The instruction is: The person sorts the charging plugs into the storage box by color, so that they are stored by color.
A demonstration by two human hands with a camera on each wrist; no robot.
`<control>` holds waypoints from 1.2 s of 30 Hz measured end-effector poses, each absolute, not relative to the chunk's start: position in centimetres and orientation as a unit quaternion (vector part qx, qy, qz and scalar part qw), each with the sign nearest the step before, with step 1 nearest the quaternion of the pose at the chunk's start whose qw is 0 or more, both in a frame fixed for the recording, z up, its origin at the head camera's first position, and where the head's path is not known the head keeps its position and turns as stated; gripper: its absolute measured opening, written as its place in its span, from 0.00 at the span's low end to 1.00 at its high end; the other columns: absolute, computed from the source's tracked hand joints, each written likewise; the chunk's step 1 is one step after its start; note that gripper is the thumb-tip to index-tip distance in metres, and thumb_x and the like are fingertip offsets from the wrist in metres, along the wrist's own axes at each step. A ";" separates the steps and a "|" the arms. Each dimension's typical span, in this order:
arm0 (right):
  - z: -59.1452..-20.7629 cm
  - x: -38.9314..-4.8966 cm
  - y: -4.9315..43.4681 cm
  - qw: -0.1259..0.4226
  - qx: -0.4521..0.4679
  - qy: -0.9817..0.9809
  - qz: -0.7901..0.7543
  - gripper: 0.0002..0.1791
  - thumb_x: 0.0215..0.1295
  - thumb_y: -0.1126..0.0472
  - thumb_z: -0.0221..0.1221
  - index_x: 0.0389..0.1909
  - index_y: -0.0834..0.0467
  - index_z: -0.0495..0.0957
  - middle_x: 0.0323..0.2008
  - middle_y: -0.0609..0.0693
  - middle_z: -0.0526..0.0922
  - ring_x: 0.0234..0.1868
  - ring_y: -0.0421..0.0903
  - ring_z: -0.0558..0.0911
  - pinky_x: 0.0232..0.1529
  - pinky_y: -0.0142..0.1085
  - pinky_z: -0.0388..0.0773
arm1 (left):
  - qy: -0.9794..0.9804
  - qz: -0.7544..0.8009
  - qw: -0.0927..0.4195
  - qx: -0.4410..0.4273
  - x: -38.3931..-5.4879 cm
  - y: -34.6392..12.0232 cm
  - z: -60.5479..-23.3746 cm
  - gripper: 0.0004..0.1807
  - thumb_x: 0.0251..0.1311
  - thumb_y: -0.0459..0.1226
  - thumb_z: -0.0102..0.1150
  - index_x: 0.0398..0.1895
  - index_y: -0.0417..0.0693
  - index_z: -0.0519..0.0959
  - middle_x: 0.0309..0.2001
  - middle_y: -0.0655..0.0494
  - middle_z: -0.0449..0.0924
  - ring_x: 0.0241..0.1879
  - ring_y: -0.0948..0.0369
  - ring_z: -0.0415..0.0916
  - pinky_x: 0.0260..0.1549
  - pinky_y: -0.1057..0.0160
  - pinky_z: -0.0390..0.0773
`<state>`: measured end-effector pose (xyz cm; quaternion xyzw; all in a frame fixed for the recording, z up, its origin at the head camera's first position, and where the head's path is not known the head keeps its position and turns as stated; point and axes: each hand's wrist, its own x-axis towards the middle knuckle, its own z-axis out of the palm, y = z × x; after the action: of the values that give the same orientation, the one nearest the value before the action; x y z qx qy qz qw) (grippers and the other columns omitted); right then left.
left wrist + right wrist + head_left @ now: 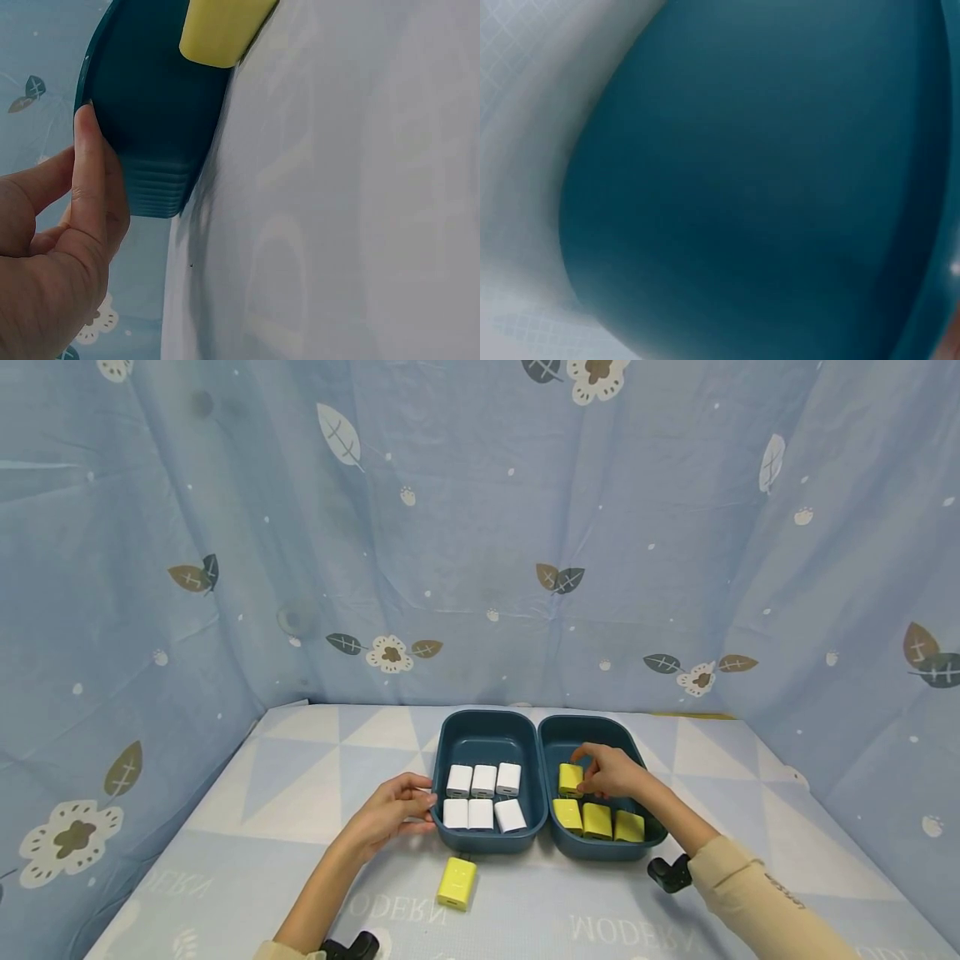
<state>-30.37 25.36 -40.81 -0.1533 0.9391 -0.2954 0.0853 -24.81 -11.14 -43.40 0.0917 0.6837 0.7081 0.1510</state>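
My left hand (395,814) touches the left side of a dark blue bin (491,842), its fingertips at the rim. In the left wrist view, those fingers (88,172) lie against the bin's outer wall (150,127). Several white charger plugs (480,814) stand in two rows inside this bin. My right hand (611,772) reaches into a second blue bin (600,850) and pinches a yellow charger plug (570,779). A row of yellow charger plugs (597,821) sits in front of it. The right wrist view shows mostly blue bin wall (742,180); the fingers are hidden there.
Another yellow charger plug (457,883) lies on the patterned tablecloth (555,910) in front of the left bin. The two bins stand side by side. A blue patterned curtain (480,527) hangs behind the table and along both sides.
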 end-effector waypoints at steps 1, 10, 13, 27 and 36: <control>-40.8 -30.3 25.4 0.086 -0.155 0.939 -0.296 0.26 0.54 0.69 0.64 0.55 0.66 0.69 0.20 0.48 0.76 0.18 0.48 0.76 0.20 0.35 0.77 | 0.684 0.708 0.151 0.092 -24.8 -11.1 -43.4 0.22 0.62 0.31 0.55 0.55 0.28 0.62 0.37 0.43 0.73 0.31 0.58 0.76 0.37 0.57 0.82; -40.0 -29.5 25.4 0.083 -0.163 0.935 -0.305 0.25 0.56 0.67 0.63 0.55 0.66 0.69 0.21 0.49 0.76 0.18 0.48 0.75 0.20 0.35 0.76 | 0.683 0.709 0.152 0.089 -24.8 -11.2 -43.5 0.21 0.62 0.30 0.54 0.54 0.28 0.62 0.37 0.42 0.73 0.31 0.58 0.76 0.37 0.56 0.82; -39.7 -28.9 25.3 0.087 -0.169 0.931 -0.312 0.25 0.58 0.67 0.62 0.57 0.65 0.68 0.23 0.50 0.76 0.19 0.49 0.75 0.20 0.36 0.75 | 0.682 0.710 0.152 0.089 -24.9 -11.1 -43.5 0.21 0.62 0.30 0.54 0.54 0.28 0.62 0.37 0.42 0.73 0.31 0.58 0.76 0.37 0.57 0.82; -37.2 -24.2 22.4 0.020 -0.249 0.919 -0.305 0.29 0.55 0.52 0.66 0.56 0.59 0.70 0.25 0.42 0.75 0.22 0.42 0.74 0.22 0.33 0.76 | 0.680 0.712 0.151 0.089 -24.9 -11.2 -43.5 0.22 0.62 0.30 0.55 0.55 0.28 0.62 0.38 0.40 0.73 0.31 0.58 0.76 0.38 0.56 0.82; -36.0 -21.0 19.8 0.014 -0.299 0.907 -0.295 0.30 0.56 0.49 0.64 0.58 0.53 0.68 0.26 0.36 0.77 0.21 0.36 0.74 0.24 0.31 0.76 | 0.682 0.710 0.152 0.093 -24.9 -11.2 -43.6 0.21 0.62 0.30 0.54 0.54 0.29 0.63 0.37 0.42 0.73 0.31 0.57 0.76 0.37 0.57 0.82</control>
<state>-20.95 19.82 -35.95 -0.2993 0.9073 -0.2949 0.0145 -24.92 -11.23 -43.58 0.0928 0.6818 0.7095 0.1522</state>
